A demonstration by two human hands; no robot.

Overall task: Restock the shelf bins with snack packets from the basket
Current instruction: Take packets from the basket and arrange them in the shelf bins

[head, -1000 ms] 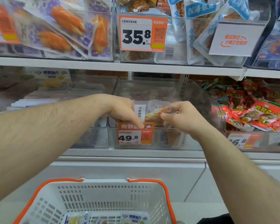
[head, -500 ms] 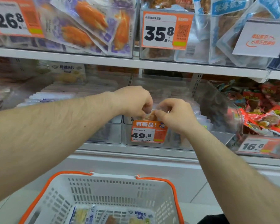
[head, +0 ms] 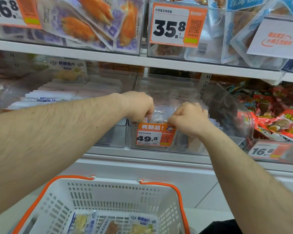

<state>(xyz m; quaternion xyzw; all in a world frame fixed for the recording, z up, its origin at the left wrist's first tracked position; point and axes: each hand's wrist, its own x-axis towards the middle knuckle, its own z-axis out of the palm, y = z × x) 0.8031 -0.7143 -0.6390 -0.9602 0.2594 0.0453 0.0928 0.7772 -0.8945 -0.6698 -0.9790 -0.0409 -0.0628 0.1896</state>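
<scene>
The packet (head: 160, 114), frame centre, sits at the front of the clear bin (head: 176, 92) above the 49.8 tag (head: 156, 135). Left hand (head: 139, 107) and right hand (head: 189, 118) each pinch a top corner. It should be lowered level, upright behind the front wall, before release. More packets wait in the basket (head: 98, 193), bottom.

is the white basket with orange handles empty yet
Not empty. Snack packets with blue print lie on the bottom of the white plastic basket with orange handles.
</scene>
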